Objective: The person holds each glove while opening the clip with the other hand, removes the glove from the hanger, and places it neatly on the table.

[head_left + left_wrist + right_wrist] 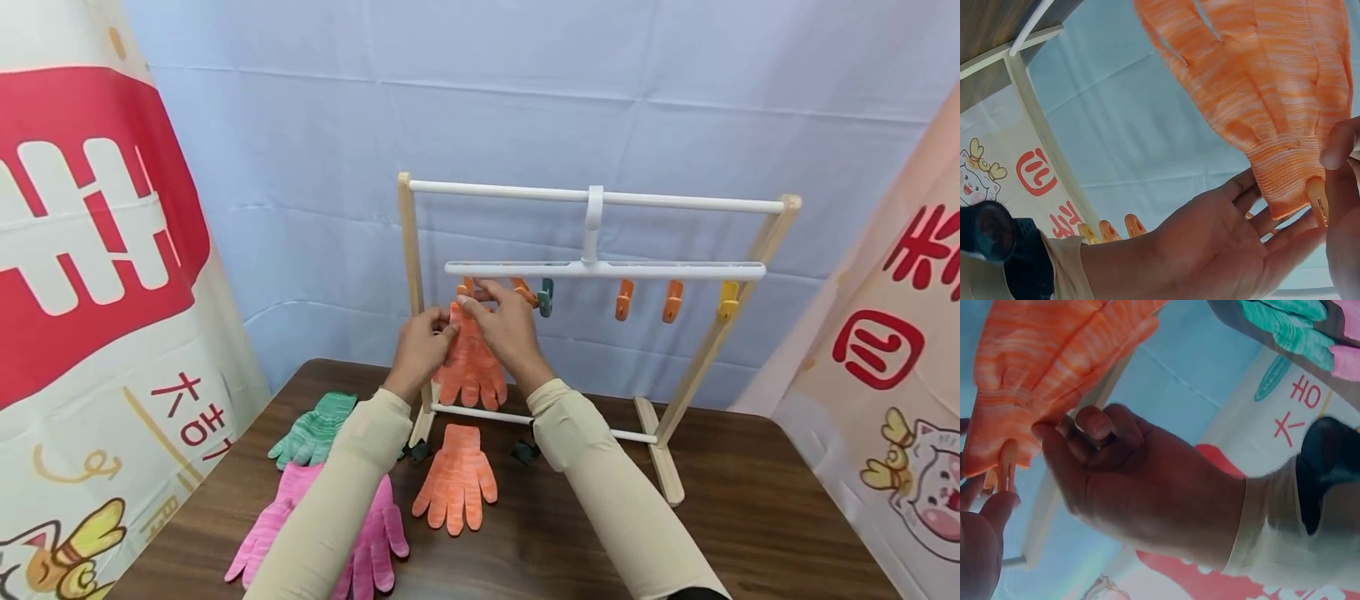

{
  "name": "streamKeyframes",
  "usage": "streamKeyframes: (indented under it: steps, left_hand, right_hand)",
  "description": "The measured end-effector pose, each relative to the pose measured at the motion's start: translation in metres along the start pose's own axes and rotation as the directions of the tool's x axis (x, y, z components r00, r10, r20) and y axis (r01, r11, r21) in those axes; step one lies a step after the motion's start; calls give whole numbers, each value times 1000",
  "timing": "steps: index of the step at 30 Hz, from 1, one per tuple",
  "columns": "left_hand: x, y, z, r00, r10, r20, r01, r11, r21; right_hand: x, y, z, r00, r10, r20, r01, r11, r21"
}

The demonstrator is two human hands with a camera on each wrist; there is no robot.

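An orange knitted glove [472,367] hangs fingers-down below the left end of a white clip hanger [525,270]. My left hand [420,350] pinches the side of its cuff [1004,434] between thumb and fingertip. An orange clothes peg [1007,464] sits over the cuff's edge. My right hand [513,333] holds this peg, thumb on its end and fingers behind the cuff, as the left wrist view shows. A second orange glove [456,479] lies flat on the table below.
The hanger hooks over a white bar on a wooden-sided rack [411,250]. More pegs hang along it, among them a dark green peg [546,297] and a yellow peg [727,300]. Green gloves [315,429] and pink gloves [382,533] lie at the table's left.
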State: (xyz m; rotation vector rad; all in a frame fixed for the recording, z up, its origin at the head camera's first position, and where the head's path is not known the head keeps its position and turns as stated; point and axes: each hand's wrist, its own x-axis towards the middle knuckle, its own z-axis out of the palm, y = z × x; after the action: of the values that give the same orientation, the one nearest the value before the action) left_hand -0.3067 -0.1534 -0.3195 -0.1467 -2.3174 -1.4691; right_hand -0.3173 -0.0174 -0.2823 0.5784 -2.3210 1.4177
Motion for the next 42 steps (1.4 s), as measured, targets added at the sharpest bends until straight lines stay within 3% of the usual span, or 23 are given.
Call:
streamKeyframes:
  steps: [10, 19, 25, 36, 42]
  left_hand:
    - [-6, -2, 3, 1000, 14, 24, -15, 1000, 25]
    - [-14, -2, 2, 998, 66, 6, -66, 990, 121]
    - [-18, -9, 2, 999, 34, 8, -35, 988, 148]
    - [-33, -27, 10, 992, -10, 123, 0, 996, 87]
    - [-41, -31, 19, 981, -62, 184, 57, 998, 33]
  right_hand:
    - [-3, 1, 1, 995, -9, -103, 2, 998, -69]
    - [-5, -2, 3, 987, 22, -160, -34, 997, -72]
    - [-3, -3, 7, 982, 47, -182, -61, 995, -75]
    - [-2, -6, 3, 985, 39, -170, -47, 998, -38]
    - [-1, -7, 3, 985, 32, -169, -35, 999, -16]
